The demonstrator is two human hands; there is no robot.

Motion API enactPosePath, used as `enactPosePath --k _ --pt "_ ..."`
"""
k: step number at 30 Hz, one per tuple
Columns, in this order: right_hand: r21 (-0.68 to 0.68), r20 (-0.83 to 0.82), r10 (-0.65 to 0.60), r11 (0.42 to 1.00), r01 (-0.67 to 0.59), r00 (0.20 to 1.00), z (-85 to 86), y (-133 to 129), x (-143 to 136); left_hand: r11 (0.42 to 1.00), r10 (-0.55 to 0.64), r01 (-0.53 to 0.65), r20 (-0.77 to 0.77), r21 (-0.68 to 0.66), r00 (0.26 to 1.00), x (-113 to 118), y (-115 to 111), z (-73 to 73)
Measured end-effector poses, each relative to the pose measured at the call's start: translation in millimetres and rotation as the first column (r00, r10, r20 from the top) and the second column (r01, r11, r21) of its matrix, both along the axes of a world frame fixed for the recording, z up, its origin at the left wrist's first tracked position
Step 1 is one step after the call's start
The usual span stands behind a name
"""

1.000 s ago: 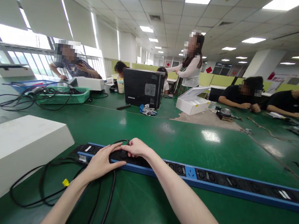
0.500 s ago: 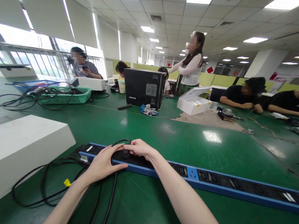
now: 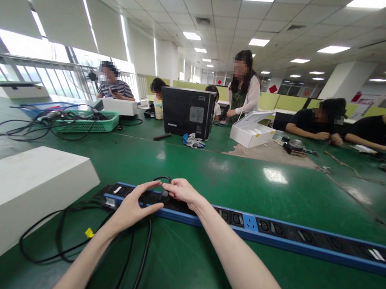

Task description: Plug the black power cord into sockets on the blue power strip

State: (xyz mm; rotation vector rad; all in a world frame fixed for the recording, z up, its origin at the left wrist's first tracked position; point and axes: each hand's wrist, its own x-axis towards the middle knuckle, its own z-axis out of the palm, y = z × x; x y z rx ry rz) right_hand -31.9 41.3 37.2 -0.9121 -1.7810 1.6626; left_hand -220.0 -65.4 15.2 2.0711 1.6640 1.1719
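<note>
A long blue and black power strip (image 3: 289, 232) lies across the green table in front of me. My right hand (image 3: 184, 192) pinches a black plug (image 3: 164, 196) that stands upright on the strip's left part. Whether its pins are fully inside the socket cannot be seen. Around the near left side of the plug, my left hand (image 3: 136, 207) is open, thumb and fingers apart, by the strip. From the plug a black cable (image 3: 144, 251) loops behind my left hand and runs toward me. More black cable (image 3: 43, 257) with a yellow tag (image 3: 89, 233) coils at the left.
A large white box (image 3: 25, 189) stands at the left. Farther back are a green basket (image 3: 100, 126) with cables, a black computer case (image 3: 187, 111), gloves (image 3: 193, 141) and an open white carton (image 3: 252, 135). Several people sit or stand around the table.
My left hand's fingers have spread and drawn back slightly from the plug. My right hand stays at the plug. The standing person has turned and lowered their arms.
</note>
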Motion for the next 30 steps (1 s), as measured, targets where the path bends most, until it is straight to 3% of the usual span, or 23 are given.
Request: enactPosePath --k 4,6,8,12,17,21,26,30 --pt "-0.032 -0.161 -0.019 0.999 0.015 0.987 36.3 3 4 0.999 0.041 -0.044 0.243 0.006 0.969 -2 -1 5.0" --pt "-0.02 -0.129 0.051 0.998 -0.054 0.99 53.1 7 12 0.992 0.108 -0.125 0.325 0.033 0.94 -4 2 2.1" --pt "0.038 -0.051 0.127 0.991 -0.125 0.991 57.8 11 24 0.98 0.174 -0.198 0.366 0.031 0.914 -5 5 -3.1" --pt "0.079 0.1 0.12 0.989 -0.128 0.988 31.3 17 47 0.978 0.198 -0.209 0.292 0.005 0.936 4 10 -14.1" --pt "0.051 0.187 0.051 0.997 -0.061 0.981 -0.3 23 50 0.971 0.229 -0.226 -0.031 0.084 0.973 18 10 -21.7" --pt "0.014 0.206 0.06 0.998 -0.064 0.977 0.9 26 43 0.971 0.225 -0.217 -0.074 0.096 0.972 17 10 -24.2" --pt "-0.142 0.232 0.037 0.99 -0.004 0.972 3.7 27 41 0.962 0.256 -0.241 -0.117 0.128 0.96 17 9 -25.5" --pt "-0.16 0.266 0.043 0.987 0.0 0.963 2.8 25 41 0.958 0.269 -0.25 -0.133 0.144 0.954 20 9 -25.3"
